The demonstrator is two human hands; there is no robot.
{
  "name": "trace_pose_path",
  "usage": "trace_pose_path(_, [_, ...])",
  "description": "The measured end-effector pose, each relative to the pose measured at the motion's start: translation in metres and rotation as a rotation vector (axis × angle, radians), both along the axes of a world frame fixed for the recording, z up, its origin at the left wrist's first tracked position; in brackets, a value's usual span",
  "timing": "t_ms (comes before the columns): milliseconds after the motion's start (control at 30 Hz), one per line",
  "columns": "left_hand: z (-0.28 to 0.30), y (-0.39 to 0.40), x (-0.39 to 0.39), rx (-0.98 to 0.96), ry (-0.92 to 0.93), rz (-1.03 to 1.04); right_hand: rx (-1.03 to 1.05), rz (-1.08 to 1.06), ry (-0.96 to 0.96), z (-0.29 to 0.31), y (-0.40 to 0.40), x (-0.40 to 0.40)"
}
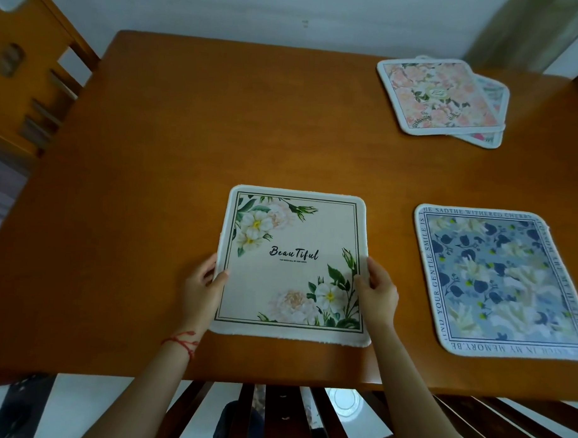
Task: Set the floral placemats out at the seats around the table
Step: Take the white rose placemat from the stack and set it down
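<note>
A cream placemat (292,268) with white flowers and the word "Beautiful" lies flat near the table's front edge. My left hand (203,284) pinches its left edge, thumb on top. My right hand (377,287) pinches its right edge the same way. To the right lies a blue floral placemat (501,282) with lettering round its border. At the far right, a pink floral placemat (439,96) rests on top of another mat (492,134), of which only an edge shows.
The wooden table (185,143) fills most of the view. A wooden chair (34,65) stands at the far left corner. A dark slatted chair back (307,412) sits just below the front edge. A white wall runs behind the table.
</note>
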State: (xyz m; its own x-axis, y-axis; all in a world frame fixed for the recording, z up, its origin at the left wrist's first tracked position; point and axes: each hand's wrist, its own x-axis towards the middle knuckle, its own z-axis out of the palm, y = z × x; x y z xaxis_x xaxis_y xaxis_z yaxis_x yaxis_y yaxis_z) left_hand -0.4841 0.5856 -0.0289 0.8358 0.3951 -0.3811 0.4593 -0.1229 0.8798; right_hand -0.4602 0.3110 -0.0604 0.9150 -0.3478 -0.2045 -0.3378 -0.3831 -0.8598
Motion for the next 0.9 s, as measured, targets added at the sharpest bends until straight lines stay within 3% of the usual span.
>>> trace_pose_path(900, [-0.005,-0.007,-0.012,-0.007,0.022,0.011,0.078,0.014,0.009,0.011,-0.01,-0.011])
